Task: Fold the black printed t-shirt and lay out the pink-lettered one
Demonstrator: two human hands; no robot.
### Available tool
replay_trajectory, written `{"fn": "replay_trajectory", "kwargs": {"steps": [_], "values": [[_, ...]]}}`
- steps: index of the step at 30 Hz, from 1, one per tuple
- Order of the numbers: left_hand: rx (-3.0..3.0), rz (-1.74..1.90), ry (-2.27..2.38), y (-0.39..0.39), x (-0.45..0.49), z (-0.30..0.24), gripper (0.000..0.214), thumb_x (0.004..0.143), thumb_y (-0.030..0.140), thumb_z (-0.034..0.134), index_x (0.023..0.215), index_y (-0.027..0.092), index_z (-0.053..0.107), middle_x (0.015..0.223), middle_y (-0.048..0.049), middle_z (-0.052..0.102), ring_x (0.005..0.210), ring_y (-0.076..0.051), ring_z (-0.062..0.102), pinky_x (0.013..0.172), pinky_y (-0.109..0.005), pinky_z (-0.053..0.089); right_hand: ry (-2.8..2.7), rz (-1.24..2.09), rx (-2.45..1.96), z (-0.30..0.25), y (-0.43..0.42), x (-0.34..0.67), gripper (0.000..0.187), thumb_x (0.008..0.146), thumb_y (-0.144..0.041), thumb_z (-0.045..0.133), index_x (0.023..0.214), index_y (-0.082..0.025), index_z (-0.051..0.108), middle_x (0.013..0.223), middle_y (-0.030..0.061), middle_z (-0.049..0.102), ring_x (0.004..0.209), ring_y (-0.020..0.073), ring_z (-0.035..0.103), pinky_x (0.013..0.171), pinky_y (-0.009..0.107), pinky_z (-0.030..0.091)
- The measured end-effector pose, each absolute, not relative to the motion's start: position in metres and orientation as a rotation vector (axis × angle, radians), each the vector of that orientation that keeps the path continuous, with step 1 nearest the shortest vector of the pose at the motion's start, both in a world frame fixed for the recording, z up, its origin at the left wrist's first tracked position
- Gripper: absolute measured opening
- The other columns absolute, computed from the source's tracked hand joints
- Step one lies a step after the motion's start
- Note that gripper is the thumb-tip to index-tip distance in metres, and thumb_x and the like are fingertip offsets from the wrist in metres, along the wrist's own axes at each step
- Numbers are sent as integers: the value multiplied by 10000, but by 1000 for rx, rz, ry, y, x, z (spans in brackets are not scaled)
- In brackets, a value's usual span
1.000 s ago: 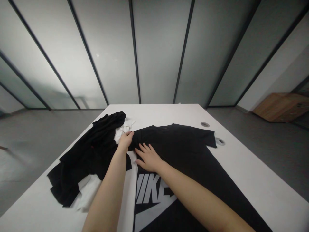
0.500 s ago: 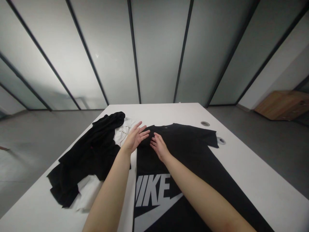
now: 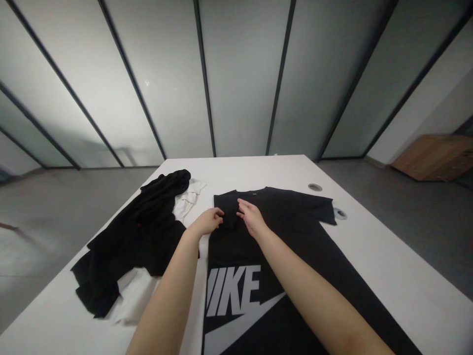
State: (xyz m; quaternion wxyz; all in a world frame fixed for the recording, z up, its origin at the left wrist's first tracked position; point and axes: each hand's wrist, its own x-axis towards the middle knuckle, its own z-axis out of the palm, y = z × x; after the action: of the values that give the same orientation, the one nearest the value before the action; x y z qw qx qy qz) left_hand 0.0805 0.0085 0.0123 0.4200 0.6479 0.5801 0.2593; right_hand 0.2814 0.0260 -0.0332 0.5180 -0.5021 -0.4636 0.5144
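A black T-shirt (image 3: 295, 236) with a white NIKE logo lies flat on the white table (image 3: 388, 276), collar away from me. Its left sleeve is folded in over the chest. My left hand (image 3: 209, 222) is at the shirt's left edge near the shoulder, fingers curled and pinching the folded fabric. My right hand (image 3: 251, 217) is just beside it on the upper chest, fingers bent with the tips gripping the same fold. The two hands are a few centimetres apart.
A crumpled pile of black clothes (image 3: 136, 241) lies on the left part of the table, with white cloth (image 3: 188, 199) showing at its far end and under its near end. Two round cable grommets (image 3: 314, 187) sit at the right of the shirt. Glass partition walls stand behind.
The left sleeve has been folded in over the chest. Both hands went from lying flat and spread on the shirt to curled fingers gripping the fold near the shoulder.
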Motion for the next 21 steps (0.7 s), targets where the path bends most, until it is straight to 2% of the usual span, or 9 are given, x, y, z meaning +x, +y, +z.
{"fn": "replay_trajectory", "kwargs": {"steps": [4,7,9,12,14,17,21], "values": [[1856,755,1580,13,83,7,256,747,129,722,980,225,763,793,-44,719,779,-243,694,840,-372,547,-1158,1115,-1271,-32,24,285,637,970,-349,515,1593,-217,501,1644,137,482,1464,318,505,1127,519,494],[2067,698,1737,14,82,-2,331,840,148,668,1157,211,741,1096,-128,751,1068,-297,693,1022,-429,502,-1452,831,-1315,-29,15,285,630,983,-320,483,1605,-217,485,1689,108,417,1548,280,384,1236,489,372],[2181,593,1808,13,82,-10,399,908,187,622,1300,211,691,1360,-168,681,1282,-338,610,1115,-487,441,-1802,589,-1332,-29,7,282,625,999,-321,464,1614,-205,471,1696,106,406,1569,272,344,1268,483,318],[2239,441,1835,11,81,-23,460,1007,262,523,1461,239,595,1628,-148,494,1512,-386,413,1212,-579,320,-2202,438,-1440,-30,-6,275,655,1004,-373,511,1627,-184,446,1710,126,378,1589,339,297,1281,543,249],[2238,399,1831,10,81,-29,500,1047,313,467,1540,245,520,1691,-137,410,1577,-389,314,1249,-606,238,-2322,411,-1552,-30,-14,272,679,1010,-442,530,1629,-175,443,1726,145,335,1598,392,261,1279,583,209],[2220,432,1846,12,81,-34,551,1067,364,430,1601,231,436,1704,-155,381,1596,-373,288,1263,-597,211,-2361,380,-1618,-29,-21,269,747,1014,-558,524,1637,-158,426,1742,164,284,1605,425,226,1283,588,176],[2221,440,1866,14,82,-36,556,1067,370,411,1598,209,449,1689,-169,400,1595,-371,292,1268,-596,208,-2324,373,-1630,-24,-25,268,730,1052,-611,417,1623,-159,456,1728,162,324,1600,431,238,1281,586,181]]}}
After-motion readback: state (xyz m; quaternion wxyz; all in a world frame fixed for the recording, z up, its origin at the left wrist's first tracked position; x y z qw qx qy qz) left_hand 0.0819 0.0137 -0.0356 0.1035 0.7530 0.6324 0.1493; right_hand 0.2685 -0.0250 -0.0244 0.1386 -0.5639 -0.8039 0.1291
